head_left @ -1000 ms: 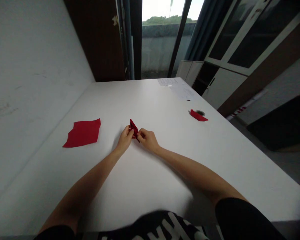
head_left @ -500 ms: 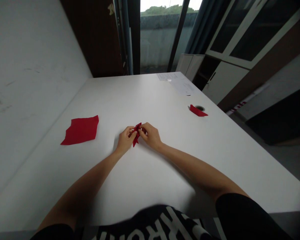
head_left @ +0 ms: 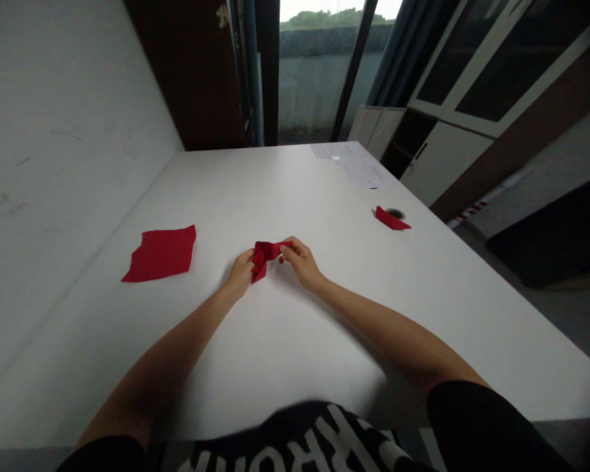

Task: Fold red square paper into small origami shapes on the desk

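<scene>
Between my hands, just off the table, is a folded red sheet [head_left: 261, 255]; whether it is paper or thin cloth I cannot tell. My left hand [head_left: 240, 270] grips its left side, fingers partly hidden behind the folds. At the other end, my right hand [head_left: 299, 259] pinches a corner and stretches it out to the right. One flap points down towards me. To the left, a larger flat red sheet [head_left: 163, 254] with uneven edges lies unfolded. A narrow folded red piece [head_left: 392, 219] rests at the right, beside a round cable hole [head_left: 397, 214].
The white table [head_left: 305, 354] meets a wall [head_left: 69, 131] on the left. Printed papers [head_left: 358, 169] lie at its far right corner. Beyond stand white cabinets [head_left: 442, 160] and a glass door [head_left: 314, 78].
The red sheet has been opened out from a narrow, nearly upright bundle. My right hand has drawn one corner to the right, and my left hand has moved slightly left.
</scene>
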Available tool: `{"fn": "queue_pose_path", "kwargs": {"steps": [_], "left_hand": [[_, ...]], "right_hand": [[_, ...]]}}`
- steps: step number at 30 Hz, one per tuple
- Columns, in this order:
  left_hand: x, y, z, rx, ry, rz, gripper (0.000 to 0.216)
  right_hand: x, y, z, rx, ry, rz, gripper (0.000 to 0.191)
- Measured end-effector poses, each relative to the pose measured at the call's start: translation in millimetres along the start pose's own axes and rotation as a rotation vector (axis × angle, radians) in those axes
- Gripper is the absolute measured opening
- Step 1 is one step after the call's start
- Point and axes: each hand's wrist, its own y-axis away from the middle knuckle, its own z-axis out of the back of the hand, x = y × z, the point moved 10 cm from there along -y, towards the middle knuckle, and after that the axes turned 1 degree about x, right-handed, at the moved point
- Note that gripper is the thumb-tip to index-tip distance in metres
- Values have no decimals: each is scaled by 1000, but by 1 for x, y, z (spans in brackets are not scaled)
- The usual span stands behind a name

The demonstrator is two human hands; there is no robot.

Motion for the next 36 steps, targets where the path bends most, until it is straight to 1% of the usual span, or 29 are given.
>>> {"fn": "queue_pose_path", "kwargs": {"steps": [3,6,9,12,17,21,23,25,29,31,32,34,36], "left_hand": [[1,0,4,-38,99,39,18],[-2,3,1,-42,207,84,15],[-6,9,-7,-6,299,136,13],[-7,15,-15,51,372,193,20],[-6,21,-22,126,400,267,28],[-10,20,-22,152,348,209,26],[-11,17,-19,136,320,167,23],[-9,15,-15,106,317,156,20],[-4,10,-10,71,336,147,17],[-5,7,-9,64,316,102,18],[-6,6,-10,72,295,70,19],[-9,5,-13,105,233,3,22],[-12,5,-16,128,141,-65,24]], "right_hand": [[-10,-2,11,-89,-81,-39,22],[-10,-2,17,-133,-38,-29,26],[-5,-3,23,-164,25,15,30],[-2,-4,28,-203,54,45,32],[-9,-4,30,-227,67,10,32],[-10,-3,31,-234,81,-5,32],[-11,-2,32,-251,98,-30,34],[-12,-2,31,-248,94,-60,36],[-12,2,25,-234,20,-113,40],[-11,6,21,-236,-15,-145,44],[-9,8,17,-218,-12,-150,45],[-1,11,6,-148,64,-111,44],[9,14,-4,-81,195,-40,36]]}}
